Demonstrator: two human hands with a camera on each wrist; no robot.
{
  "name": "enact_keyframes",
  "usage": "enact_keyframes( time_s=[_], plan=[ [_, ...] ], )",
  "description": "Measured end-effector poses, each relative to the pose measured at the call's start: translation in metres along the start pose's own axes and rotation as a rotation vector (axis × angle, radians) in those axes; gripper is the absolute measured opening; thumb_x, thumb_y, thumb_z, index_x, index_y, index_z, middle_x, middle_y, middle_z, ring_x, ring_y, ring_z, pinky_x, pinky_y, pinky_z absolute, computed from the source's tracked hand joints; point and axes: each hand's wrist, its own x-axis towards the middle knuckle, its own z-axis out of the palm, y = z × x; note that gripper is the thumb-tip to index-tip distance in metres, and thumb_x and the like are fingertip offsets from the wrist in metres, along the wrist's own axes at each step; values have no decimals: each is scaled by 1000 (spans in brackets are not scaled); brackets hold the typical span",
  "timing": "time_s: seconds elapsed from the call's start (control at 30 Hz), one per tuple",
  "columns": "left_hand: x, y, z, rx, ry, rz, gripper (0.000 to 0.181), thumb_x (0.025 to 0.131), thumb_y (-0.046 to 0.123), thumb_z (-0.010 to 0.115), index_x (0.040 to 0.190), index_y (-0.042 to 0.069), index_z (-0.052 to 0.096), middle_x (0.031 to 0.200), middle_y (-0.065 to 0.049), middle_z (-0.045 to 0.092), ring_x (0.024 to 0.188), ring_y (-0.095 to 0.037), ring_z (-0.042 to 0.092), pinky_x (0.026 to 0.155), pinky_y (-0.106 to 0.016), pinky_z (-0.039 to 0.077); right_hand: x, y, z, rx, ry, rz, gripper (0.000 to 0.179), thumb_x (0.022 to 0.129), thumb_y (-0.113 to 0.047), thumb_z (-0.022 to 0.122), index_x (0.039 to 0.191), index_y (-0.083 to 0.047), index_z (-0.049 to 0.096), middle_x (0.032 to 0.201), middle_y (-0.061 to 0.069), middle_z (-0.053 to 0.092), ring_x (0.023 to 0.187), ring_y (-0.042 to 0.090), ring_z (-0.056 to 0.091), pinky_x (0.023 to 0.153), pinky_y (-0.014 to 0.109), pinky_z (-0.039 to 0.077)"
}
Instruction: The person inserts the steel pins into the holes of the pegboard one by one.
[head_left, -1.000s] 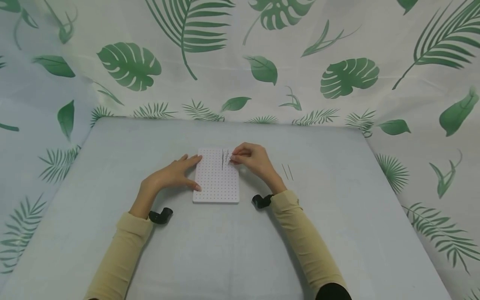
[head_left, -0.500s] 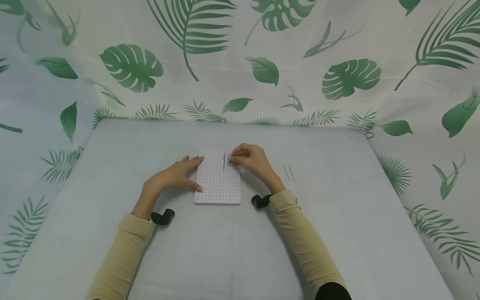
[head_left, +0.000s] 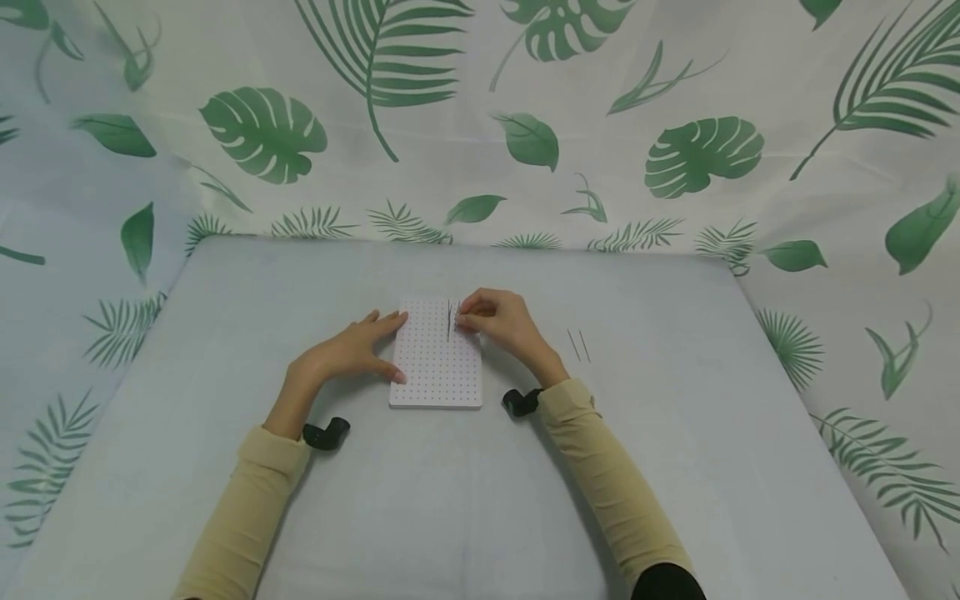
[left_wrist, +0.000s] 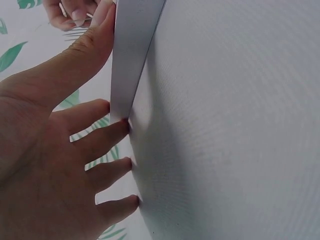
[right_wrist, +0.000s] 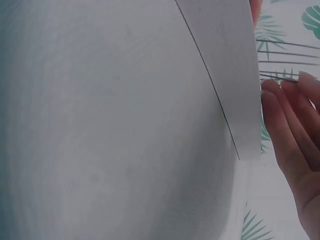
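Note:
A white board with rows of small holes [head_left: 435, 367] lies flat on the table. My left hand [head_left: 345, 354] is spread at its left edge; the thumb and index finger touch the board, as the left wrist view shows at its side wall [left_wrist: 132, 55]. Several thin dark rods [head_left: 449, 321] stand upright near the board's far right part, seen side-on as parallel rods [right_wrist: 287, 44] in the right wrist view. My right hand [head_left: 506, 323] pinches one thin rod [right_wrist: 285, 78] beside them, its lower end close to the board's surface. Whether that end sits in a hole cannot be made out.
Two loose thin rods [head_left: 578, 346] lie on the white-covered table [head_left: 675, 417] to the right of my right hand. Behind the table hangs a leaf-printed cloth [head_left: 562, 83]. Black wrist cameras [head_left: 326, 434] are worn on both wrists.
The right hand's fingertips have shifted slightly left over the board with the pinched rod. The left hand stays on the board's edge. The head view has shifted a little.

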Motion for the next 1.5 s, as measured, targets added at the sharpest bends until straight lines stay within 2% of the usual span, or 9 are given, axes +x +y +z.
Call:
enact_keyframes(
  time_s=[0.37, 0.8, 1.23, 1.5],
  plan=[
    [1, -2, 1, -3, 4, -10, 103, 84, 37, 84, 164, 12, 25, 172, -14, 17, 158, -47, 4, 122, -72, 8, -3, -1, -2, -40, -31, 10, 12, 89, -12, 81, 99, -9, 75, 95, 7, 79, 93, 21, 76, 84, 34, 59],
    [0, 0, 0, -6, 12, -20, 104, 83, 37, 85, 164, 12, 25, 172, -15, 17, 158, -47, 4, 123, -71, 7, -14, 4, -20, -89, -26, 12, 12, 91, -11, 78, 101, -7, 75, 101, 9, 78, 100, 25, 75, 94, 41, 60],
    [0, -1, 0, -6, 12, -7, 104, 83, 35, 85, 164, 9, 25, 171, -16, 18, 158, -47, 4, 124, -69, 6, -28, 15, -42, -131, -21, 28, 13, 92, -10, 77, 105, -6, 76, 104, 10, 78, 102, 26, 75, 95, 42, 59],
    [1, -3, 2, -11, 9, 29, 104, 83, 36, 85, 163, 7, 25, 170, -18, 18, 157, -48, 4, 125, -67, 5, -38, 26, -57, -184, 5, 39, 14, 93, -11, 76, 106, -8, 77, 104, 9, 78, 100, 26, 74, 92, 43, 59]
  ],
)
